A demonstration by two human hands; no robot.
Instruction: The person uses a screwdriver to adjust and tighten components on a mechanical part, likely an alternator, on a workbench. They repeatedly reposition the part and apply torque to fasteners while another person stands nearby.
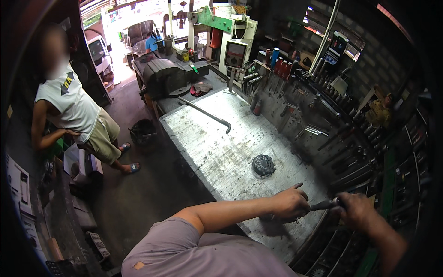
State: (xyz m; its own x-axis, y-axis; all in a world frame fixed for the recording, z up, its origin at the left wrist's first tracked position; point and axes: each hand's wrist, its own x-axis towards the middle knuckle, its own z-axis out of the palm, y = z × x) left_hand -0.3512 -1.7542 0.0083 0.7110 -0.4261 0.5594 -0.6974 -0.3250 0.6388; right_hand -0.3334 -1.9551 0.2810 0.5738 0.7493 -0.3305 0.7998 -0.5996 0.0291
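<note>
Both my hands are low at the right, over the near end of the metal-topped workbench [203,138]. My right hand [357,207] is closed round the grip of a dark handheld tool [324,204], whose shaft points left toward my left hand [290,203]. That hand has curled fingers around something beneath it, mostly hidden by the hand and shadow. A round, dark, ribbed metal part [263,165] sits on the bench beyond my hands. Farther back lies a long bent steel bar [207,115].
A person in a white sleeveless shirt [74,101] stands at left beside a black bucket [142,131]. A big vise [164,76] and a green-and-white press [214,21] stand behind the bench. Racked tools [339,134] line the right wall. A person in blue [152,42] is outside.
</note>
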